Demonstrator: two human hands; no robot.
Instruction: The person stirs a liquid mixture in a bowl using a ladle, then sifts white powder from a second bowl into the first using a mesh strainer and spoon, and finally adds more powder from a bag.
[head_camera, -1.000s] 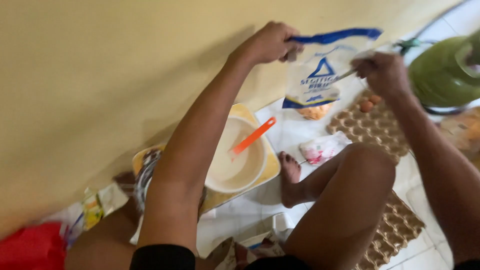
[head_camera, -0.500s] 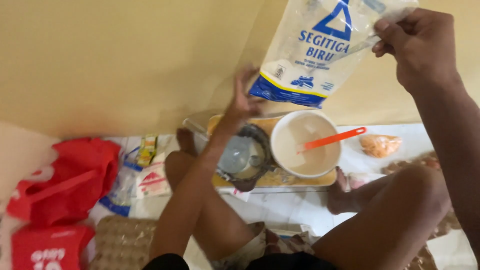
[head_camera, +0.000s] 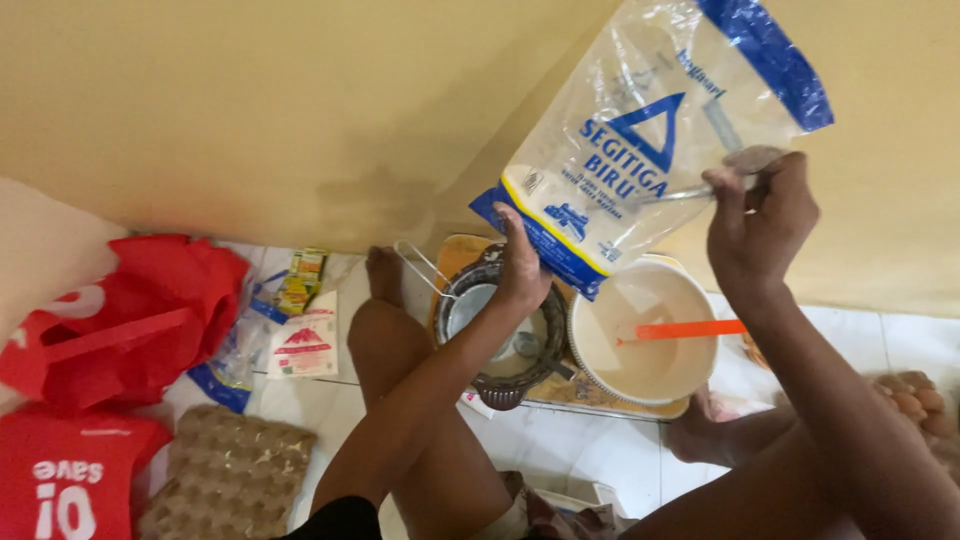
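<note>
**Flour bag held up over the bowls**

Big clear flour bag (head_camera: 640, 140) is up in the air, left hand (head_camera: 522, 268) gripping its bottom corner, right hand (head_camera: 757, 222) clenched on a spoon (head_camera: 745, 160) through the plastic. Could slip and dump powder past the white bowl (head_camera: 645, 340) just below the fingers. Tiled floor (head_camera: 590, 455), yellow wall (head_camera: 250, 100).

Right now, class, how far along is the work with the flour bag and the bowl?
Done: the cream bowl already holds pale batter with an orange spatula in it. In hand: the left hand props the bag's bottom corner while the right hand works a spoon inside the clear flour bag. Left: the sieve looks unused.
</note>
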